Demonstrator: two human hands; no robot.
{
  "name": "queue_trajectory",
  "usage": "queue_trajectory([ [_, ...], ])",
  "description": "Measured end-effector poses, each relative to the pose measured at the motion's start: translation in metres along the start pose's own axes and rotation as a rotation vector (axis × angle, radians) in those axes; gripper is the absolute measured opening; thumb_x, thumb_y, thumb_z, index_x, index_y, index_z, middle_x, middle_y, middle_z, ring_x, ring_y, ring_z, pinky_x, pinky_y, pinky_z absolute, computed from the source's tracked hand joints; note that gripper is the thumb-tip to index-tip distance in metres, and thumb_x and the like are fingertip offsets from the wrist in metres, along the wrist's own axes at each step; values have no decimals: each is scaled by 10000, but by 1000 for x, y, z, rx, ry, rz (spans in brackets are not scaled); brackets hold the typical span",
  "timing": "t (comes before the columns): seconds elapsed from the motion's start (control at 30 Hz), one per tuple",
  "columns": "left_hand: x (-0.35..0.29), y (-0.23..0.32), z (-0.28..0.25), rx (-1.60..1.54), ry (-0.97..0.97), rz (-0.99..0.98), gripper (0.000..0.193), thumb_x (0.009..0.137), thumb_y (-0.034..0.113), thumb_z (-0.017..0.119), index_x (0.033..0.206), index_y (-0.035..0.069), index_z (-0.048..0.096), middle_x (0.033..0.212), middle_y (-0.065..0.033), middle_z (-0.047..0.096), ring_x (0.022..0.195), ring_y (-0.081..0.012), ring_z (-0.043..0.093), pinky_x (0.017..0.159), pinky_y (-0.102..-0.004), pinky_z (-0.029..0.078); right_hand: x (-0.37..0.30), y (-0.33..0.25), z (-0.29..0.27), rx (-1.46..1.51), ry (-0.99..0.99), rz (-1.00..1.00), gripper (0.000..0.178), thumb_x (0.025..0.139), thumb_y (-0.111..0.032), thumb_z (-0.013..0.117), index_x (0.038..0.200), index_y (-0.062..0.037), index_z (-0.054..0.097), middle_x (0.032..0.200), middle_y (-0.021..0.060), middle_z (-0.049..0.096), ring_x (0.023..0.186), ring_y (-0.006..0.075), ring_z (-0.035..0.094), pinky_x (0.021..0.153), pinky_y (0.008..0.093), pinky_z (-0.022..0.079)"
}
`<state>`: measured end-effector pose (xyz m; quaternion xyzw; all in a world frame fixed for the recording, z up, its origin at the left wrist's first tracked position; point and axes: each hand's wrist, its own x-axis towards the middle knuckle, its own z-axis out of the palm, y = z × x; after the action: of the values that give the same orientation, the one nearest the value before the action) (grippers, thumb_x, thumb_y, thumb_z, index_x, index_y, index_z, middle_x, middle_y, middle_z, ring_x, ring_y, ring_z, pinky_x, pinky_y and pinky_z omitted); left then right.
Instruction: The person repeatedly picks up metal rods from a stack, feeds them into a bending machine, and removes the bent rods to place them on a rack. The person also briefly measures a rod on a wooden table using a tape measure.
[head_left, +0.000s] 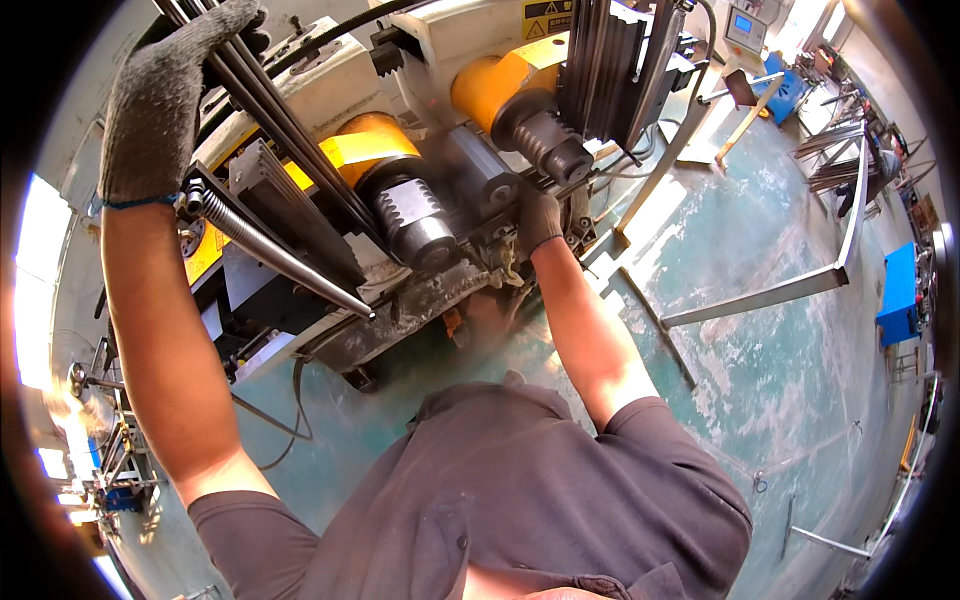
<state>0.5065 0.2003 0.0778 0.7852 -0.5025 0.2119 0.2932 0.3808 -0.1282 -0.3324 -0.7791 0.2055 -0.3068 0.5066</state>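
My left hand [160, 110], in a grey knitted glove, is raised at the upper left. Its fingers curl over the upper part of several long dark metal bars [290, 125], which slant down across the machine. Low in front of the machine, my right hand [539, 220] wears a dark glove and touches or lies close to the end of a dark grey roller [478, 168]; its fingers are hidden. On either side of that roller stand a ribbed steel roller [410, 210] on a yellow mount and a dark threaded roller [545, 138] on another.
A flexible metal hose [270, 250] juts toward me beside my left forearm. To the right, a metal frame [760, 300] stands on the worn green floor [750, 380]. Farther off are a control box [745, 30], a blue bin [897, 295] and stacked rods [835, 160].
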Motion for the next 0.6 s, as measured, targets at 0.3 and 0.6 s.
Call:
queue_trajectory([
  [0.3,-2,-14,-16,844,-82,179,363,1086,241,567,1406,122,689,1244,-141,771,1207,-278,731,1143,-430,508,11,16,11,576,8,400,275,974,-259,755,1019,11,770,873,50,740,766,146,636,689,340,485],
  [0.6,-9,-42,-31,918,-102,45,359,1111,255,530,1407,121,682,1257,-146,762,1187,-252,738,1123,-390,530,7,6,4,597,-22,286,217,968,-210,747,1053,-11,770,944,39,753,841,142,651,795,318,494],
])
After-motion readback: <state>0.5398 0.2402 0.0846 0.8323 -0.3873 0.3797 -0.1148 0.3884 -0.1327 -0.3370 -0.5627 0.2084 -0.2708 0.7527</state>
